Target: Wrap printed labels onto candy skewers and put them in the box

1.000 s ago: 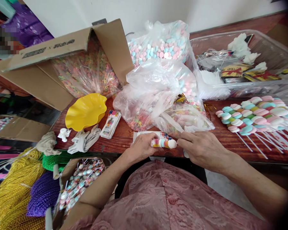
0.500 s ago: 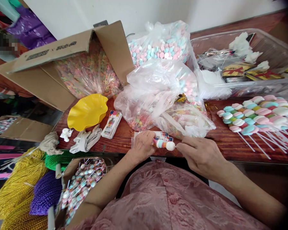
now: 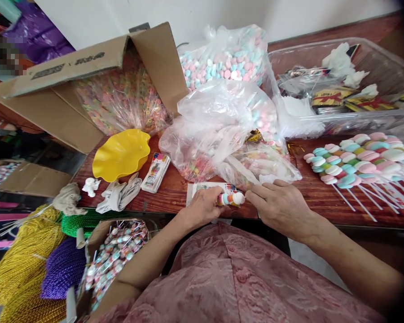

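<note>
My left hand (image 3: 204, 207) is closed round a short stack of pastel candy discs (image 3: 232, 198), held just above the near edge of the wooden table (image 3: 175, 190). My right hand (image 3: 280, 206) meets the white end of that stack with pinched fingertips; what they pinch is too small to make out. Under both hands lies a flat printed packet (image 3: 210, 187). Just beyond them sit clear plastic bags of mixed candies (image 3: 222, 134).
Finished candy skewers (image 3: 360, 159) lie in a row at the right. A yellow wavy dish (image 3: 121, 154), a small printed packet (image 3: 155, 172) and white cloth (image 3: 116, 197) lie at the left. A cardboard box (image 3: 87, 85) and clear bin (image 3: 340, 89) stand behind. Cord bundles (image 3: 30, 264) and a box of wrapped candies (image 3: 112, 255) sit below left.
Both hands have stayed at the table edge with the candy stack between them, shifting only slightly. My right fingertips have closed back in on the stack's white end.
</note>
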`<state>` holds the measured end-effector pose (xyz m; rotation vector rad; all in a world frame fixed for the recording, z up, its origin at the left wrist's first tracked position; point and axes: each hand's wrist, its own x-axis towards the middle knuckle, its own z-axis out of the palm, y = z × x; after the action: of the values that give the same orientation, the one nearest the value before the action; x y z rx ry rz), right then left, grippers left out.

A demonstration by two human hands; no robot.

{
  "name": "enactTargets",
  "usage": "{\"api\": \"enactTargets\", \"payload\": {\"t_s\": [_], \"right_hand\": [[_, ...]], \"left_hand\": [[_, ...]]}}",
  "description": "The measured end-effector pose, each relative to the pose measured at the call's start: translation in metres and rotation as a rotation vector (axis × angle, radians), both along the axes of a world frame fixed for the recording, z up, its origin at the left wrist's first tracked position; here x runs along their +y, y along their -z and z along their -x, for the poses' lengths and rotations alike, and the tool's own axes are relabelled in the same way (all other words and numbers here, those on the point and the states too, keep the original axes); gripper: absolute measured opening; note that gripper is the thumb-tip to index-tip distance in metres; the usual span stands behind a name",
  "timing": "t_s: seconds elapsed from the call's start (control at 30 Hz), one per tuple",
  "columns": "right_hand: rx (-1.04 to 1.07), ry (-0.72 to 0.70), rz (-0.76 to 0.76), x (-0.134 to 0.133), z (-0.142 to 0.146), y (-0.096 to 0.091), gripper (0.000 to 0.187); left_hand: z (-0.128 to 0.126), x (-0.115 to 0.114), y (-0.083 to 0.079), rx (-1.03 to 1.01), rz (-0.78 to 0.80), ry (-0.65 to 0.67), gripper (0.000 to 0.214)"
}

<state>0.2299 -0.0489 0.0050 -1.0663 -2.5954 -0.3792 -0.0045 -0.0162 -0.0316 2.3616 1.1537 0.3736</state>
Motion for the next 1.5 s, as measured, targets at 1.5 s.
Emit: {"api": "enactTargets", "payload": {"t_s": [1.5], "right_hand": [[0.142,-0.153,-0.122,0.011,0.007,-0.009,0.019]], "left_hand": [[0.004,0.009,-0.028,-0.105,0.286,0.103,0.096]]}}
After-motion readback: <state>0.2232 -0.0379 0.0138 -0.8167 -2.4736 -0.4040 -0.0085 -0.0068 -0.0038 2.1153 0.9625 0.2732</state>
